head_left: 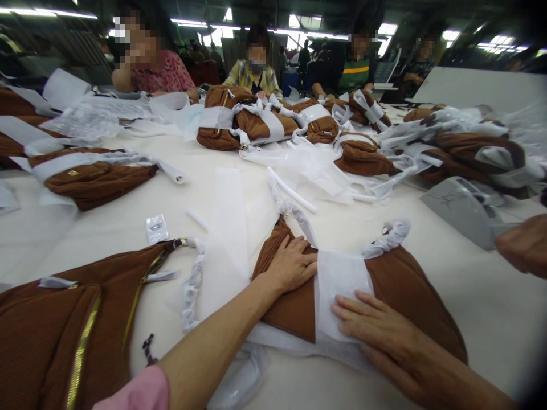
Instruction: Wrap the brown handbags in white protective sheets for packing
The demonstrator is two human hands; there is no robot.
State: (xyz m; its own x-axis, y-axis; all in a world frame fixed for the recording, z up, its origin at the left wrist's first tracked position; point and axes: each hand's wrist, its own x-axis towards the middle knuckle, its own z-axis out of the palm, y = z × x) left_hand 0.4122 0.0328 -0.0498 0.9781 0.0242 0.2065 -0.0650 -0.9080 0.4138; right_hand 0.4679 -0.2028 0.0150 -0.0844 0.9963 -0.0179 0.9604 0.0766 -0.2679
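Observation:
A brown fabric bag [401,290] lies flat in front of me. A band of white wrapping paper [342,273] crosses its middle, and crinkled white wrap covers its strap [387,239]. My left hand [293,262] rests on the bag's left part, fingers stretched out and their tips beside the paper band. Flat on the lower part of the band lies my right hand [376,324], its fingers extended. More white sheet shows under the bag's lower edge. To the left is a second brown bag [55,324] with gold zippers, partly cut off by the frame.
Several paper-wrapped brown bags [265,125] are heaped at the back, with another wrapped bag [98,176] at left. A small clear packet [156,229] lies left of centre. At the right edge is another person's hand [523,245], near a grey plastic holder [461,208]. Several people sit across the table.

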